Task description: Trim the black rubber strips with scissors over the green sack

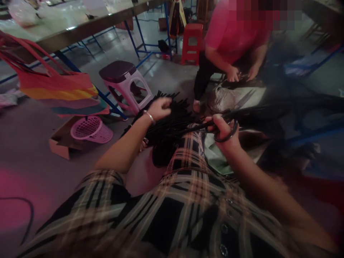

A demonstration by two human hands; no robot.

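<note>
My left hand [160, 109], with a bracelet at the wrist, reaches over a bundle of thin black strips [174, 120]. Its fingers are slightly bent and apart, and nothing shows in them. The bundle lies in front of my lap, partly hidden by my left forearm. Further right, my right hand [225, 130] is closed on a long black strip [200, 126]. A black loop [231, 135] curves round this hand; whether it belongs to the strip or to a tool's handle is unclear. Below the hand lies a pale green-white sack [219, 154].
Opposite me sits a person in a pink top [236, 39], both hands over a pale sack [249, 96]. To the left are a stool [126, 80], a pink basket [92, 129] in a cardboard box [59, 147], a striped bag [59, 89] and a long table [72, 34]. A red stool [192, 43] stands behind.
</note>
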